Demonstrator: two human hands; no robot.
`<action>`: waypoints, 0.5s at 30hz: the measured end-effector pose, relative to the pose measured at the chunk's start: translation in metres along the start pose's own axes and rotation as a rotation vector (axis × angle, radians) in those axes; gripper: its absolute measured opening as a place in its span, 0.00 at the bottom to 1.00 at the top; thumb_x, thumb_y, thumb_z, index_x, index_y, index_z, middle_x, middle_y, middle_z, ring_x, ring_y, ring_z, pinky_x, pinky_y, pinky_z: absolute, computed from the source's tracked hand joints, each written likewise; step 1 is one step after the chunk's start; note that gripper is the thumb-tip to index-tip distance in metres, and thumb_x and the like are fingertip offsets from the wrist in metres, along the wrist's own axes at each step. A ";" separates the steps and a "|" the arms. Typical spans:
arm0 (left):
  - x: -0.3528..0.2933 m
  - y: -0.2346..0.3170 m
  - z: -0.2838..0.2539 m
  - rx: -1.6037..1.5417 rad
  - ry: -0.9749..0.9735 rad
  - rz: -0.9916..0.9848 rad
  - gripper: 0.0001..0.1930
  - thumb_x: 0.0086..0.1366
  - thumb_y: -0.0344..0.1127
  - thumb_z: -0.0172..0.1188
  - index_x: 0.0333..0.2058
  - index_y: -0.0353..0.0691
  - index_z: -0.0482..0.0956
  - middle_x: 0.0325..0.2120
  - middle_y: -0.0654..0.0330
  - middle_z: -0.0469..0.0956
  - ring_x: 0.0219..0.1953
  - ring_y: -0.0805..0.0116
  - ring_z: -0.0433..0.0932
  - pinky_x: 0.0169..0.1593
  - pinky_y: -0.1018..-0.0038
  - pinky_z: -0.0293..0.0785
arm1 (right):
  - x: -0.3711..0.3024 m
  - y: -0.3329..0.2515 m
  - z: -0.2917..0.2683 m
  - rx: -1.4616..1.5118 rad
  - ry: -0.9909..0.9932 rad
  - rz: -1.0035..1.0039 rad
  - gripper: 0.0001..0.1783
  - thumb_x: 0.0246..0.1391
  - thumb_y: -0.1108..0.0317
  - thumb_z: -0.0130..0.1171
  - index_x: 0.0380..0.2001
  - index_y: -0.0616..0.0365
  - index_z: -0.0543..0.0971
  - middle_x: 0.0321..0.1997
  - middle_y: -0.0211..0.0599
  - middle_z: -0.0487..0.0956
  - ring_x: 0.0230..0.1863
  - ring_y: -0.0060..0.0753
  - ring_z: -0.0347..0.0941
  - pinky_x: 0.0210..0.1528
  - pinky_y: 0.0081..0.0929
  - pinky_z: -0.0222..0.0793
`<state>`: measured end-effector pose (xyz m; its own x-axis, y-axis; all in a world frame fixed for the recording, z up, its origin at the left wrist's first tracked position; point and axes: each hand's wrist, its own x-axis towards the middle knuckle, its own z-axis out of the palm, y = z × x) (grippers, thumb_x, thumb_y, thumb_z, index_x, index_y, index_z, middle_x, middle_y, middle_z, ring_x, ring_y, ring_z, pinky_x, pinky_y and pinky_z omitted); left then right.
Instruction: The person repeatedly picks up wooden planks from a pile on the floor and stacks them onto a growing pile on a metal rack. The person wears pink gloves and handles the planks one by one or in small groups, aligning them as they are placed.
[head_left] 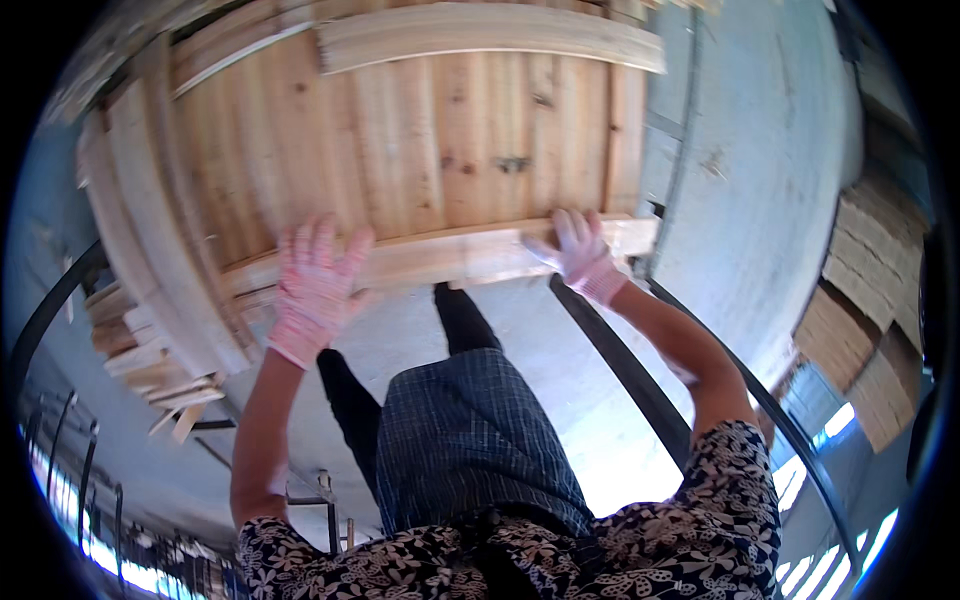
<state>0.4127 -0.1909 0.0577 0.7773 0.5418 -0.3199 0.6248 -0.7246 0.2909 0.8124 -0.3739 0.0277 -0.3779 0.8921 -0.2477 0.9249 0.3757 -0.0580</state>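
Observation:
A wide panel of pale wooden planks (pixel 400 140) lies in front of me, with a long wooden strip (pixel 455 252) across its near edge. My left hand (pixel 318 285), in a pink-and-white glove, rests over the left part of that strip, its fingers spread. Toward the strip's right end is my gloved right hand (pixel 580 250), fingers laid over the wood and thumb held apart. Neither hand visibly grips anything. Another loose-looking strip (pixel 490 35) lies across the far side of the panel. The picture is slightly blurred.
Several long boards (pixel 150 200) run along the panel's left side, above stacked offcuts (pixel 165 375). Dark metal bars (pixel 630 370) slope beneath and to the right. Stacks of cut wood (pixel 870 270) stand at the far right. Metal frames (pixel 85 470) stand at lower left.

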 end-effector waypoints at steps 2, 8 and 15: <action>-0.028 -0.055 -0.010 0.111 -0.138 -0.085 0.47 0.47 0.54 0.74 0.67 0.55 0.66 0.65 0.50 0.62 0.66 0.42 0.62 0.70 0.45 0.56 | 0.002 -0.003 -0.003 -0.025 -0.063 -0.015 0.36 0.48 0.65 0.61 0.63 0.28 0.72 0.54 0.53 0.70 0.54 0.56 0.70 0.55 0.64 0.62; -0.071 -0.101 0.035 0.182 -0.041 -0.021 0.33 0.60 0.39 0.56 0.66 0.47 0.66 0.56 0.50 0.72 0.60 0.47 0.70 0.67 0.49 0.60 | 0.137 0.000 -0.105 0.229 -0.094 -0.147 0.34 0.47 0.62 0.71 0.60 0.40 0.72 0.56 0.47 0.70 0.57 0.55 0.69 0.61 0.55 0.63; -0.074 -0.100 0.032 0.113 0.008 -0.024 0.33 0.61 0.42 0.57 0.66 0.52 0.67 0.56 0.49 0.71 0.58 0.45 0.71 0.65 0.47 0.62 | 0.445 -0.049 -0.123 0.138 0.361 -0.259 0.34 0.56 0.59 0.64 0.66 0.40 0.68 0.62 0.44 0.68 0.63 0.55 0.67 0.65 0.48 0.64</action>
<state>0.2906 -0.1717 0.0235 0.7633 0.5624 -0.3180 0.6309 -0.7547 0.1798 0.5935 0.0354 0.0398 -0.5648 0.8126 0.1435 0.7856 0.5827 -0.2081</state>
